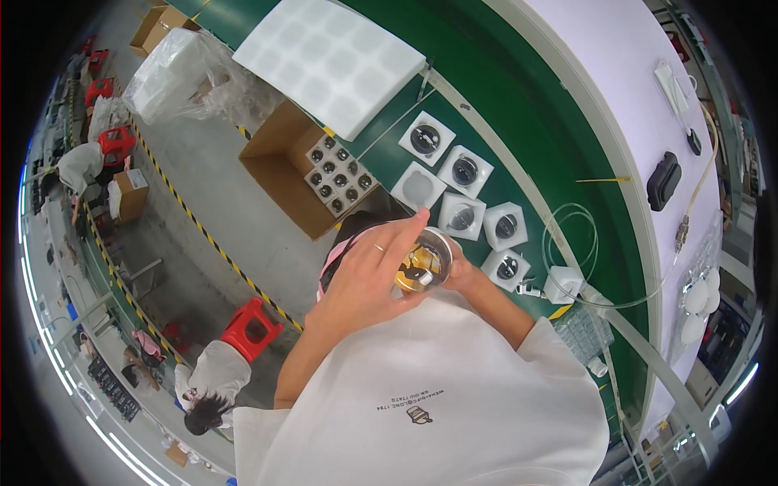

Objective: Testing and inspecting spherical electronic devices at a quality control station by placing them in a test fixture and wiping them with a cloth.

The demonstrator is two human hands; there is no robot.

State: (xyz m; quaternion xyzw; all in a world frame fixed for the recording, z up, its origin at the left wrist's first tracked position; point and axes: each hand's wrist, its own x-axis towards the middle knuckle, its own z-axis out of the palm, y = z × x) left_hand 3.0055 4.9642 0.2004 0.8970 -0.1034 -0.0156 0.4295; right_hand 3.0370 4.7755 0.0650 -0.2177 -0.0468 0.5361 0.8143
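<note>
Close to my chest I hold a round, clear-rimmed piece with gold and dark parts showing inside. My left hand wraps its left side, a ring on one finger and the fingers lying along the rim. From the other side my right hand grips it, most of its fingers hidden behind the piece. Just beyond my hands stand several white foam blocks, such as a foam block with a bare round hollow and a foam block with a dark round part set in it.
An open cardboard box at the left holds several foam-packed round parts. A large white foam sheet lies on the green bench. To the right are a coiled clear hose and a black case. A red stool stands left behind.
</note>
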